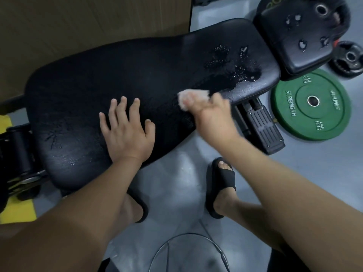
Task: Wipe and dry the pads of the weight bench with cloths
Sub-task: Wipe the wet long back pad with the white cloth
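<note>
The left hand (127,132) is resting flat on the long pad (98,79), fingers (135,107) straight and spread wide. The right hand (212,112) is gripping a white cloth (191,98) on this pad, near water drops (235,63). The small pad (300,42) is wet too.

A gym: padded weight bench (137,81), green weight plate (310,104), grey floor (314,183)

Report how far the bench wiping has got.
Done: most of the long pad looks wiped. In hand: the right hand grips a white cloth on it, left hand flat beside. Left: the puddle at its right end and drops on the small pad.
</note>
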A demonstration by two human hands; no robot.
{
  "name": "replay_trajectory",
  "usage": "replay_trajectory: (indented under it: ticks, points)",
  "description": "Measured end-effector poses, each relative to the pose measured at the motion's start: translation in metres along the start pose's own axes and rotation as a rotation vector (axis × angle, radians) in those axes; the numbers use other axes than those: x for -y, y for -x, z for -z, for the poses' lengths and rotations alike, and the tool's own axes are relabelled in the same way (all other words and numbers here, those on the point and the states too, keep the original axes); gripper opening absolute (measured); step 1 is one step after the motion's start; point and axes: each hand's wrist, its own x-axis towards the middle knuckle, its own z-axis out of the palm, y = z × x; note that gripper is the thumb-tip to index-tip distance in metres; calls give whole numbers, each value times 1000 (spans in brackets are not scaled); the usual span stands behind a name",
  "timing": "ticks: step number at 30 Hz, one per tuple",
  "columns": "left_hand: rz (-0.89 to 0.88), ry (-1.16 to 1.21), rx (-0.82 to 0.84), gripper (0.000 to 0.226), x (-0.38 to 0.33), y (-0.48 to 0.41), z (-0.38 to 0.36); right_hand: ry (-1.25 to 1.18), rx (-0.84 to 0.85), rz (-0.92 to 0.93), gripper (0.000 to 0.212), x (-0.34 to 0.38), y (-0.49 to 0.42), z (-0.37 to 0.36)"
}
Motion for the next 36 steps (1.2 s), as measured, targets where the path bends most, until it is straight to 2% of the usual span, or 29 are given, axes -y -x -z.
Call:
replay_trajectory:
  ticks: [3,5,7,9,12,14,16,18,19,22,25,27,29,31,32,34,36]
  points:
    - [7,17,-8,61,1,-1,0,92,43,-341,64,-38,-20,7]
    - [5,15,-14,61,1,-1,0,19,11,-456,64,-19,-23,10]
    - [3,14,-15,61,0,-1,0,-30,35,-337,63,19,-13,1]
    - [3,3,-17,61,0,-1,-1,-9,41,-101,66,48,5,-8]
    - [-1,-2,-23,60,0,0,0,39,-9,43,62,31,4,-6]
    - [-3,1,-23,60,0,-1,0,133,-26,-87,61,2,-10,3]
    - [2,1,-22,60,0,-1,0,148,26,-314,61,-23,-26,10]
    - [2,0,-22,60,-1,-1,0,90,-2,-459,62,-18,-33,10]
    - [1,1,-23,60,0,-1,0,50,-6,-469,61,-3,-33,10]
    - [-1,-2,-32,59,0,-1,1,-8,6,-223,62,48,-15,-2]
    - [-2,4,-33,59,-1,-1,0,4,-11,-30,57,40,-9,-6]
    - [-3,11,-36,59,-1,-1,0,80,5,-103,58,11,-21,1]
    - [-1,11,-32,59,-1,-1,1,123,5,-290,58,-21,-35,9]
    - [1,0,-26,60,-1,-2,1,85,-29,-469,56,-26,-43,10]
    - [0,0,-26,60,-1,-2,1,45,-48,-502,54,-15,-45,8]
    - [-3,1,-26,59,0,-2,2,-11,-60,-406,51,19,-38,1]
    - [-6,3,-31,60,-1,-1,2,0,-37,-202,56,47,-21,-6]
